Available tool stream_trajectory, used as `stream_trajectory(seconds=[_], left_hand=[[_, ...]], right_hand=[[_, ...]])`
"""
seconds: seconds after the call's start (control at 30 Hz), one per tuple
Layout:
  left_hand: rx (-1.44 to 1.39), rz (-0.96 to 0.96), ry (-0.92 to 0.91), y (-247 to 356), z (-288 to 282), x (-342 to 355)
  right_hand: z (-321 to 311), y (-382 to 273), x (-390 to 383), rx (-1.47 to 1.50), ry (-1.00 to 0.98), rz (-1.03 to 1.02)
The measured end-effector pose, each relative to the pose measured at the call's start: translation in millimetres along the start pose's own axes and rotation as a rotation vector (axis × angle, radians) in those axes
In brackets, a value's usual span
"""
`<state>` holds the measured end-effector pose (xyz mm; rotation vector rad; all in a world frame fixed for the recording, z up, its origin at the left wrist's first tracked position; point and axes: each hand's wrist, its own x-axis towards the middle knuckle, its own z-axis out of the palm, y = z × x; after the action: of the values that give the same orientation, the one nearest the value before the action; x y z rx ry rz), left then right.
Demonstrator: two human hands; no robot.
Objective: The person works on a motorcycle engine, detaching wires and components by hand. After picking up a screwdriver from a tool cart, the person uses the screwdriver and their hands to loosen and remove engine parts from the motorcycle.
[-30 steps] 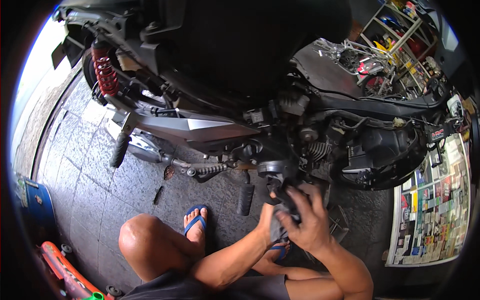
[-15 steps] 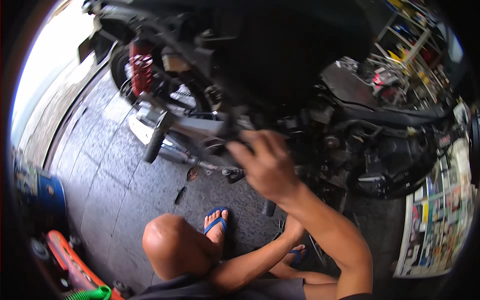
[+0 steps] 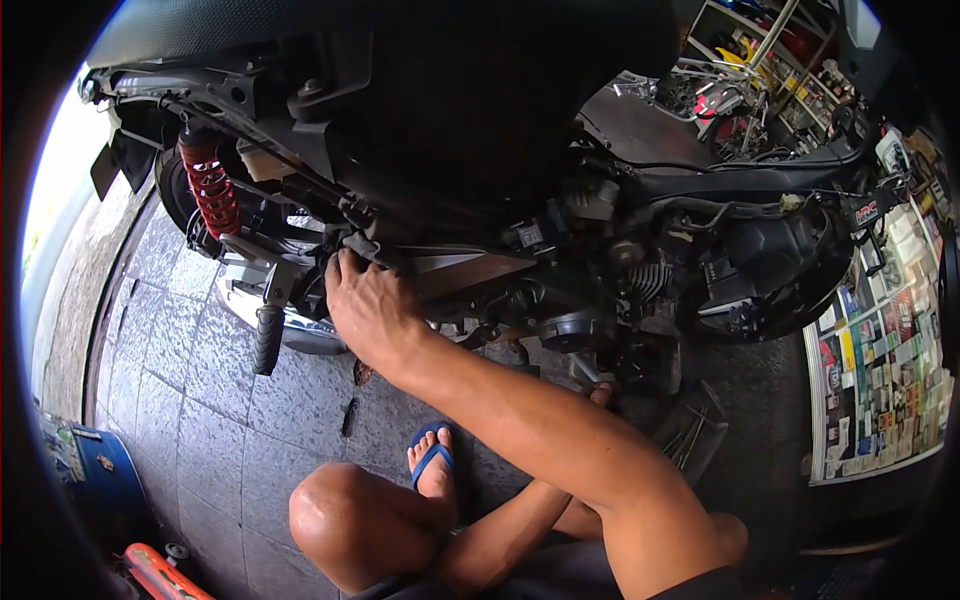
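A motorcycle with a red rear shock (image 3: 208, 180), silver side trim (image 3: 475, 272) and exposed engine (image 3: 570, 325) fills the upper view. My right hand (image 3: 372, 312) reaches across to the rear of the trim, fingers curled on a dark cloth (image 3: 360, 248) against the frame near the black rubber footpeg (image 3: 266, 340). My left hand (image 3: 600, 395) is low below the engine, mostly hidden behind my right forearm. Its fingertips are closed at a small silver metal piece (image 3: 585, 368), too hidden to name what it holds. A dark tray (image 3: 705, 425) with slim metal tools lies beside it.
A shelf rack (image 3: 765, 50) with parts stands at the back right. A colourful display panel (image 3: 870, 380) leans at the right. At the left are a blue drum (image 3: 105, 470) and an orange wheeled board (image 3: 160, 575). My knee (image 3: 340, 510) and sandalled foot (image 3: 432, 465) are low in view.
My right hand has moved up and left with the dark cloth, from below the engine to the frame by the rear footpeg. My left hand has let go of the cloth and stays low.
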<state>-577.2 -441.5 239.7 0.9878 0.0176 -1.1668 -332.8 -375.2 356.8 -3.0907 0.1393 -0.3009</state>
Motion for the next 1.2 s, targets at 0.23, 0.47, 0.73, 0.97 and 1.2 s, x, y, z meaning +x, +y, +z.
stream_trajectory(seconds=[0.23, 0.47, 0.73, 0.97, 1.2], left_hand=[[0.004, 0.132, 0.013, 26, -9, -3], [0.063, 0.227, 0.139, 37, 7, 6], [-0.145, 0.412, 0.165, 73, -14, 8], [-0.147, 0.354, 0.072, 54, -1, 8], [-0.091, 0.329, 0.115, 56, 1, 6]], right_hand=[[-23, 8, -33, 0.068, 0.109, -0.151], [-55, 11, -65, -0.068, 0.243, -0.237], [-72, 117, -114, 0.258, 0.599, 0.298], [-65, 157, -118, 0.192, 0.551, 0.343], [-72, 163, -113, 0.185, 0.590, 0.329]])
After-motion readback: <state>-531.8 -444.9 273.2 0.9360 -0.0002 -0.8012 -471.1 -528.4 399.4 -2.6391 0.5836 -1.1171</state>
